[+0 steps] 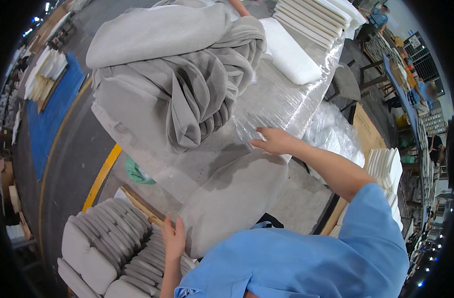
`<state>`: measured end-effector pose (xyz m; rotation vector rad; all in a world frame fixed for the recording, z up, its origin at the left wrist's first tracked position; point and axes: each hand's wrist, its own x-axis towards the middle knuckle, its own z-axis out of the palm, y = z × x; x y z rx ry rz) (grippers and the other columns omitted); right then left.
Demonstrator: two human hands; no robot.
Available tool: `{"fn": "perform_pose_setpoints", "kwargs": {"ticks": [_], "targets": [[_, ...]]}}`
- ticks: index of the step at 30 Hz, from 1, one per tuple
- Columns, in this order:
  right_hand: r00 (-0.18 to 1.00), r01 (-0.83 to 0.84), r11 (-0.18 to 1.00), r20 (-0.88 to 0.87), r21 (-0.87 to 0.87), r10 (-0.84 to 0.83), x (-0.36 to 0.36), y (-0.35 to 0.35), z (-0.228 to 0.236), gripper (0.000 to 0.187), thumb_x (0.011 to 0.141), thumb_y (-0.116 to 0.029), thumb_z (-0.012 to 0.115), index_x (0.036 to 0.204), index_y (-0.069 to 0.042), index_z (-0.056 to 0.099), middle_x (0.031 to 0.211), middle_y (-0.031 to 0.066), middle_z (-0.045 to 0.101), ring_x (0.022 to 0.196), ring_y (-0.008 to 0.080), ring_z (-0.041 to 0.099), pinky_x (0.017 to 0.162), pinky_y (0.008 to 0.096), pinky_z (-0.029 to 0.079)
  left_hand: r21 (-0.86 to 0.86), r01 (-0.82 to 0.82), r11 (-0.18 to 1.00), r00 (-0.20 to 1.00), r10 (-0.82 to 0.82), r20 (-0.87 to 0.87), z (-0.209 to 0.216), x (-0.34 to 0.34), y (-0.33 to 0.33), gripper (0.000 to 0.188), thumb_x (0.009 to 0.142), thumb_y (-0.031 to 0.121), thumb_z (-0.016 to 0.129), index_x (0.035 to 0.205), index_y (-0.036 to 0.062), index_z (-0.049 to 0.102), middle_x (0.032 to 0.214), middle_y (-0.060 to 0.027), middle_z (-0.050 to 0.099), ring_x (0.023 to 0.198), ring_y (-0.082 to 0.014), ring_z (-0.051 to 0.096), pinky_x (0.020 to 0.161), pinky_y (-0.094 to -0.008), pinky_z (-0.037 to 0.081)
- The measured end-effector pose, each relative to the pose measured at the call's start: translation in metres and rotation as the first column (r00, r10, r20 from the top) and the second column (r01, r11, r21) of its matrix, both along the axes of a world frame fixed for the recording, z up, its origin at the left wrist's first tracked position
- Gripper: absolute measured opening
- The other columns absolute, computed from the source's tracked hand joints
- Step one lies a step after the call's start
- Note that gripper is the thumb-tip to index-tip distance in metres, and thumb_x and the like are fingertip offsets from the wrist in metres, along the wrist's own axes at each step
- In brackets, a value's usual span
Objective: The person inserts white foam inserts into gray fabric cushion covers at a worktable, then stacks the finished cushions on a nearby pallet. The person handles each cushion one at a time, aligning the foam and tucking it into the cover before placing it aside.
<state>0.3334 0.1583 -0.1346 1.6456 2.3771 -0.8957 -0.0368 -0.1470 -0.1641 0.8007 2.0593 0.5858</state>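
Observation:
A grey fabric-covered cushion [237, 191], long and rounded, lies slanting in front of me, its near end close to my blue shirt. At its left edge is my left hand [174, 238], fingers pointing up and apart, with no grip showing. My right hand [276, 141] reaches over the far right end, thumb and fingers spread, touching or just above the fabric. Beyond it, a heap of loose grey fabric covers [187, 94] is piled on the table [257, 107], which is covered in clear plastic. A smooth grey padded piece [157, 37] rests on the heap.
Stacked grey cushions [103, 243] stand at lower left. White foam pads [311, 20] are stacked at the far right, near a single white pad [291, 52]. Crumpled clear plastic [333, 131] lies right of the table. Another person's arm [239, 7] reaches in at the top.

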Motion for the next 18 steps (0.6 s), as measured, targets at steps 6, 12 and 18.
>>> {"fn": "perform_pose_setpoints", "kwargs": {"ticks": [6, 12, 18], "targets": [[0.928, 0.329, 0.63, 0.117, -0.703, -0.354, 0.016, -0.052, 0.01, 0.107, 0.093, -0.052, 0.074, 0.163, 0.009, 0.021, 0.127, 0.0189, 0.066, 0.101, 0.0283, 0.067, 0.088, 0.0388, 0.054, -0.079, -0.1, 0.992, 0.953, 0.118, 0.279, 0.012, 0.034, -0.048, 0.085, 0.096, 0.043, 0.069, 0.152, -0.0121, 0.036, 0.139, -0.0358, 0.057, 0.131, -0.044, 0.058, 0.111, -0.0427, 0.045], [0.9, 0.422, 0.71, 0.165, -0.563, -0.404, 0.02, -0.071, -0.014, 0.087, 0.099, -0.047, 0.069, 0.151, 0.013, 0.035, 0.131, 0.0257, 0.063, 0.119, 0.0284, 0.063, 0.1, 0.039, 0.051, -0.39, -0.01, 0.921, 0.998, 0.036, 0.059, -0.008, 0.021, -0.033, 0.084, 0.102, 0.048, 0.057, 0.151, -0.0156, 0.033, 0.132, -0.0415, 0.06, 0.128, -0.0516, 0.059, 0.109, -0.0501, 0.046], [0.874, 0.475, 0.647, 0.234, -0.596, -0.426, 0.007, -0.064, -0.027, 0.077, 0.102, -0.05, 0.065, 0.141, 0.014, 0.047, 0.127, 0.0259, 0.065, 0.115, 0.0274, 0.065, 0.096, 0.0385, 0.054, -0.482, -0.03, 0.875, 0.998, 0.057, 0.041, -0.007, 0.017, -0.016, 0.067, 0.109, 0.041, 0.047, 0.143, -0.0159, 0.04, 0.12, -0.0429, 0.064, 0.119, -0.0549, 0.062, 0.103, -0.0554, 0.048]]}}
